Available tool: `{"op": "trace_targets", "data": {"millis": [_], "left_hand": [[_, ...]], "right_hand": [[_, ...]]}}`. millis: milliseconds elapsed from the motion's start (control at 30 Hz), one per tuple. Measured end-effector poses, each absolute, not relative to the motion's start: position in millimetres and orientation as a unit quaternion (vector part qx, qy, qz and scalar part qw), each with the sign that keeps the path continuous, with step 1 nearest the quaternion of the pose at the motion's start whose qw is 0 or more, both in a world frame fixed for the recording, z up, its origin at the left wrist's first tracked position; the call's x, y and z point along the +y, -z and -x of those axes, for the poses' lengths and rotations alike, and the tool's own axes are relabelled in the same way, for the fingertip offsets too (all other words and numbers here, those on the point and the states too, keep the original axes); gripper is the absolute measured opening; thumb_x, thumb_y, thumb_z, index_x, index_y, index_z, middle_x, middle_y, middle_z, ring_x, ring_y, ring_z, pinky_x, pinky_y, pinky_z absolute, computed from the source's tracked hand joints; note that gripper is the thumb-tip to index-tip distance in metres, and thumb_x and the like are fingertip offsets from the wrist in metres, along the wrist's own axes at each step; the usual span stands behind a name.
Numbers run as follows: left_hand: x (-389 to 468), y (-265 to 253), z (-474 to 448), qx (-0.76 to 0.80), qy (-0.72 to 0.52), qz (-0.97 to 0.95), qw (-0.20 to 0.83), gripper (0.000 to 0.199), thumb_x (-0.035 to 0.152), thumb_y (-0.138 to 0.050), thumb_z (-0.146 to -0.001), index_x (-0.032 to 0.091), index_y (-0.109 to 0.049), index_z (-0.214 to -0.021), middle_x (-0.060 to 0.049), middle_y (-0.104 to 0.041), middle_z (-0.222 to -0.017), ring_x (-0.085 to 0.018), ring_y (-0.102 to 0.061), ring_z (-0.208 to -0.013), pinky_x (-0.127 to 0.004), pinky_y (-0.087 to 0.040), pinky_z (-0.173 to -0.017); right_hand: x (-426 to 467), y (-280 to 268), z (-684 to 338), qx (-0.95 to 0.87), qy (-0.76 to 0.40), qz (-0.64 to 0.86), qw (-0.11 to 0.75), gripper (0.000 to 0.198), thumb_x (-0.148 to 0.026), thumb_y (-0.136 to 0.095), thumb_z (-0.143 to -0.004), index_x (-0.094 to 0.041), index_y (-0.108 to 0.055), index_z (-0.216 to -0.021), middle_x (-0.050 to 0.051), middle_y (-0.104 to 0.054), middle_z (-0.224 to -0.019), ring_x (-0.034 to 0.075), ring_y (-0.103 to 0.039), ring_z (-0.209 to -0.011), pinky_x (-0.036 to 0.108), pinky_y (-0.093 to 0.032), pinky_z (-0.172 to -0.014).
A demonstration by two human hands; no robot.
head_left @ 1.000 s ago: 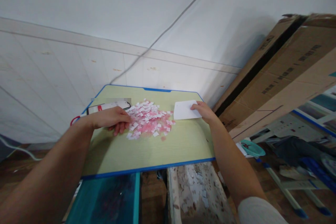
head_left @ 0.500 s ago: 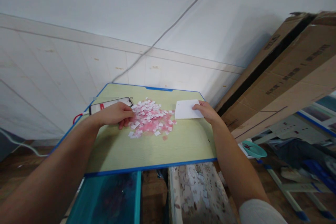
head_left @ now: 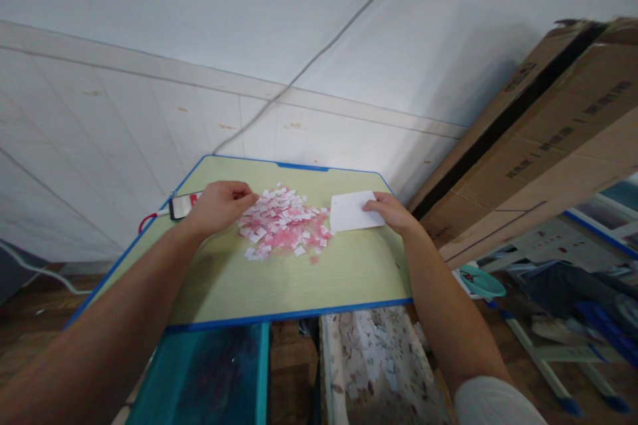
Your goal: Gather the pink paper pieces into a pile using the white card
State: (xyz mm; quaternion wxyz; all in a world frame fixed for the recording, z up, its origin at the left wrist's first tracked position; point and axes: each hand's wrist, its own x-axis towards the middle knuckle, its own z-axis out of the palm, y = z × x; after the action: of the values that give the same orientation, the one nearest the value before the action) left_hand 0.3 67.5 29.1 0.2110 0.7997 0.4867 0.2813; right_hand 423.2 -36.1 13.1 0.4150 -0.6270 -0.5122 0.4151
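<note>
A pile of small white paper squares (head_left: 284,209) mixed with pink flakes lies in the middle of the pale green tabletop (head_left: 299,285). My left hand (head_left: 222,202) hovers at the pile's left edge, thumb and fingers pinched together; whatever they hold is too small to make out. To the right of the pile, my right hand (head_left: 391,211) grips a white card (head_left: 351,211) between thumb and fingers. The card's left edge comes close to the pile. Partly hidden behind my left hand lies a phone (head_left: 178,208) with a cable plugged in.
Below the table's front edge stand a teal bin (head_left: 262,372) on the left and a patterned, lined box (head_left: 359,372) with paper squares in it. Tall cardboard boxes (head_left: 523,139) lean on the right. A wall (head_left: 299,126) with a grey cable rises behind the table.
My left hand has lifted slightly up and away from the pile's left side, covering more of the phone. The card in my right hand has tilted and shifted slightly.
</note>
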Motion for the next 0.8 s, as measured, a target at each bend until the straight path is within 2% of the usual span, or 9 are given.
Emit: {"op": "trace_targets", "data": {"millis": [267,433,800], "left_hand": [[68.4,-26.1,-0.4,0.493,-0.275,-0.803,0.192,0.036,0.051,-0.054,-0.081,0.019,-0.066,-0.069,0.001,-0.052,-0.058,-0.013,-0.046,-0.059,-0.026,-0.029,-0.055],[68.2,-25.0,-0.8,0.480,-0.277,-0.812,0.182,0.036,0.050,-0.054,-0.082,0.019,-0.066,-0.069,0.001,-0.054,-0.059,-0.013,-0.047,-0.059,-0.025,-0.030,-0.055],[67.3,-22.2,-0.7,0.467,-0.274,-0.819,0.190,0.034,0.050,-0.056,-0.083,0.020,-0.068,-0.072,0.001,-0.060,-0.061,-0.014,-0.053,-0.061,-0.026,-0.033,-0.055]], "right_hand": [[-40.9,-17.1,-418.8,-0.514,-0.427,0.623,0.406,0.032,-0.033,-0.070,-0.064,-0.017,-0.073,-0.091,0.003,-0.073,-0.076,0.017,-0.058,-0.059,0.026,-0.038,-0.052],[-41.6,-16.6,-421.1,-0.525,-0.413,0.629,0.397,0.026,-0.031,-0.069,-0.065,-0.018,-0.071,-0.086,0.000,-0.070,-0.070,0.015,-0.055,-0.056,0.025,-0.035,-0.050],[-90.7,-25.2,-438.9,-0.503,-0.346,0.695,0.379,0.026,-0.035,-0.069,-0.067,-0.018,-0.071,-0.086,0.001,-0.072,-0.075,0.016,-0.058,-0.058,0.026,-0.041,-0.054]]}}
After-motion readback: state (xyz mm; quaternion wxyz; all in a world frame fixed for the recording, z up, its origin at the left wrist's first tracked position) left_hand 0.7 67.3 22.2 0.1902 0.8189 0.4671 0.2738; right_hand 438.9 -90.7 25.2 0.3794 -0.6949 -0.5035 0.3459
